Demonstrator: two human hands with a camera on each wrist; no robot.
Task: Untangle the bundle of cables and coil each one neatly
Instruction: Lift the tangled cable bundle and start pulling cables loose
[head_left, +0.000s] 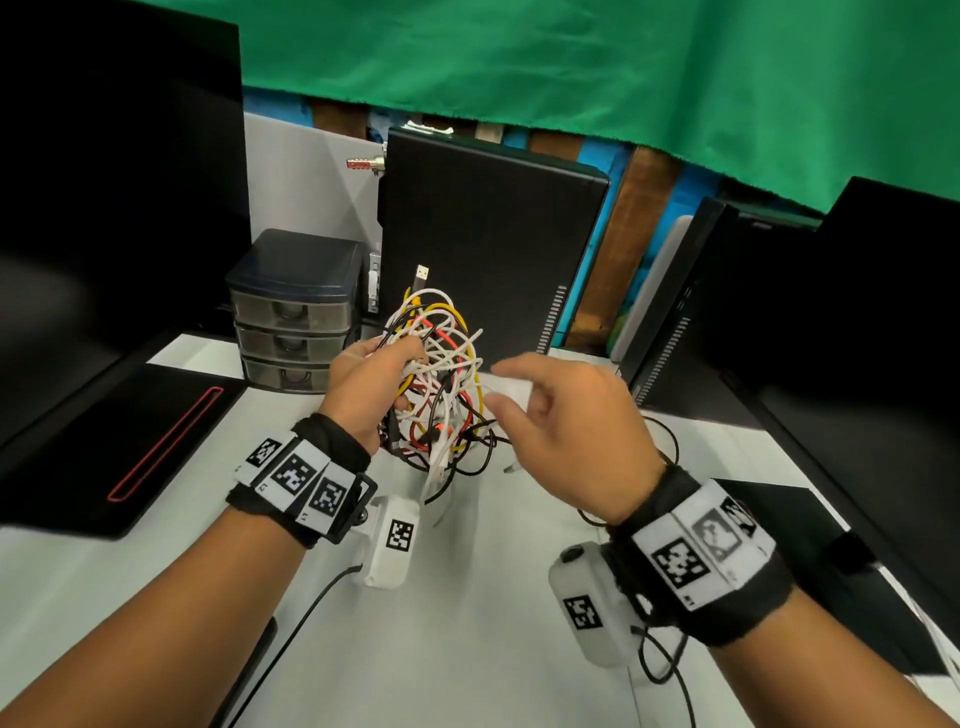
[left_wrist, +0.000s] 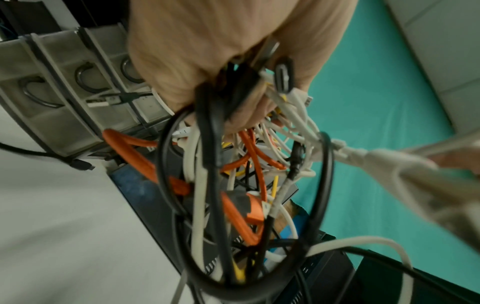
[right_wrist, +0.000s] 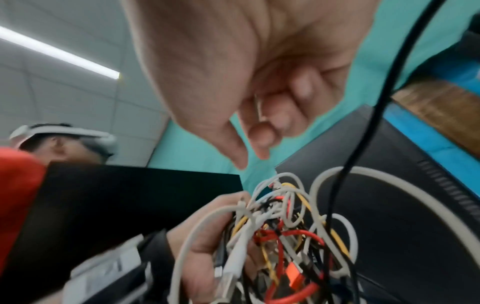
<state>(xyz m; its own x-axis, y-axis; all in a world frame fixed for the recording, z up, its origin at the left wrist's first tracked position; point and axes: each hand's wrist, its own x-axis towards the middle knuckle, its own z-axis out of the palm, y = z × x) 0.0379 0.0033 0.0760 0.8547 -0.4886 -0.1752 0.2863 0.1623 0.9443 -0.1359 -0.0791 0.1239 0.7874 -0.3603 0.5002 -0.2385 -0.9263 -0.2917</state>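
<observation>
cables (head_left: 436, 379) hang as one tangled bundle at centre frame, gripped by the left hand (head_left: 371, 384). right hand (head_left: 566, 421) hovers beside it, fingers loosely curled, holding nothing. untangling looks barely begun; next, probably picking one loose end to draw free.

White, yellow, red, black cables (head_left: 441, 374)

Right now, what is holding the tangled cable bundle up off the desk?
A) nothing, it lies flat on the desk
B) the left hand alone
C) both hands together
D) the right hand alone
B: the left hand grips the cable bundle, while the right hand hovers beside it with loosely curled fingers, holding nothing.
</observation>
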